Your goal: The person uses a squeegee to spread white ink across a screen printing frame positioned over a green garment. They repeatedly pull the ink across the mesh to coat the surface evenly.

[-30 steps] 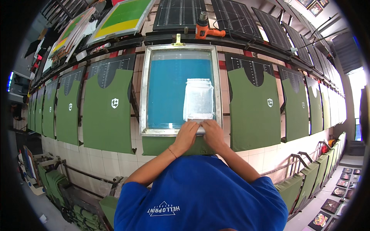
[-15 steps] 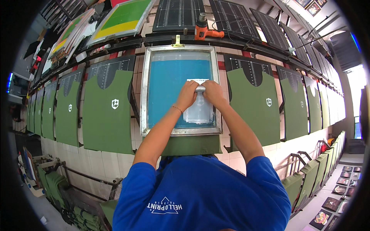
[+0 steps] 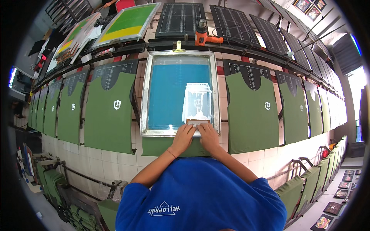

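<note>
White ink [image 3: 189, 101] is lying in an uneven, streaky patch on the blue mesh [image 3: 165, 94], just beyond my hands. My left hand [image 3: 182, 139] and right hand [image 3: 209, 138] are sitting close together, both clamping the squeegee [image 3: 196, 122], which is resting at the patch's near end, by the near rail of the frame [image 3: 146, 96]. Under the frame, a green shirt [image 3: 162, 148] is showing its near edge left of my left hand and between my wrists; the frame is hiding the rest, so I cannot tell how its print is looking. I am judging this one unfinished. To my left, the left shirt [image 3: 106, 129] is already bearing a white crest [image 3: 117, 104]; to my right, the right shirt [image 3: 252, 129] is bearing a white mark [image 3: 267, 106] too. Farther right, glare is keeping me from telling which shirts are printed.
</note>
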A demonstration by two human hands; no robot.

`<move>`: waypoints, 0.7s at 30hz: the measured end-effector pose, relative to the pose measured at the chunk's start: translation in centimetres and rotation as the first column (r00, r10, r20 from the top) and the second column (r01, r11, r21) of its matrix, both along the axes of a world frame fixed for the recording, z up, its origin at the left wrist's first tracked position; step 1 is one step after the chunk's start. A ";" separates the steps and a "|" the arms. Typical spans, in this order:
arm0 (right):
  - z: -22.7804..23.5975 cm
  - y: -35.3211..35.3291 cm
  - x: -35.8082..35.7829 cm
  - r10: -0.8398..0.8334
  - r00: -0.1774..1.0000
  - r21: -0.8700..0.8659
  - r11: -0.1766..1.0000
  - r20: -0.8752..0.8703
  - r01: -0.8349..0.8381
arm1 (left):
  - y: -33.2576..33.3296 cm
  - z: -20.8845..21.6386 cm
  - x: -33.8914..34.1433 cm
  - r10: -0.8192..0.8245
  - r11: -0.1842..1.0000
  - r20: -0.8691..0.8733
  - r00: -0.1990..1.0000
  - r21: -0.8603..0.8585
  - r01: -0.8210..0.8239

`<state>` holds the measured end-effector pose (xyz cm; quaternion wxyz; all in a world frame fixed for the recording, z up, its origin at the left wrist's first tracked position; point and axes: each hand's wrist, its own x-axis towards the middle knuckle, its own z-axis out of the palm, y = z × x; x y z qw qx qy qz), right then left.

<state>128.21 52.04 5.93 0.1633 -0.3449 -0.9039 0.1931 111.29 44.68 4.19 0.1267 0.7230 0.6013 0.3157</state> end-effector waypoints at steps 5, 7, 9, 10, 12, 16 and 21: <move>-0.3 -0.6 1.6 0.088 0.996 -0.029 0.996 -0.018 -0.089 | -1.8 1.5 0.4 -0.005 0.995 -0.049 0.999 -0.102 0.000; 0.5 -0.1 2.3 0.148 0.986 -0.158 0.975 -0.076 -0.159 | -2.1 1.5 0.0 -0.010 0.994 -0.040 0.999 -0.111 0.006; 2.5 0.9 3.0 0.117 0.972 -0.256 0.952 -0.205 -0.168 | -1.5 1.7 -2.2 0.141 0.986 -0.077 0.987 -0.081 -0.147; 1.9 1.6 3.8 -0.030 0.970 -0.237 0.971 -0.240 -0.029 | -1.2 1.9 -3.8 0.207 0.975 -0.094 0.974 -0.061 -0.213; -0.4 3.1 4.9 -0.301 0.898 -0.224 0.945 -0.320 0.237 | -1.1 -2.2 -10.0 0.526 0.850 -0.099 0.845 0.065 -0.522; -6.2 5.8 6.4 -0.648 0.719 -0.583 0.694 -0.252 0.422 | -3.2 -7.1 -20.5 0.779 0.622 -0.124 0.615 0.029 -0.783; -7.3 4.9 4.8 -0.750 0.606 -0.718 0.574 -0.266 0.395 | -3.4 -8.1 -21.4 0.801 0.597 0.298 0.519 -0.446 -0.667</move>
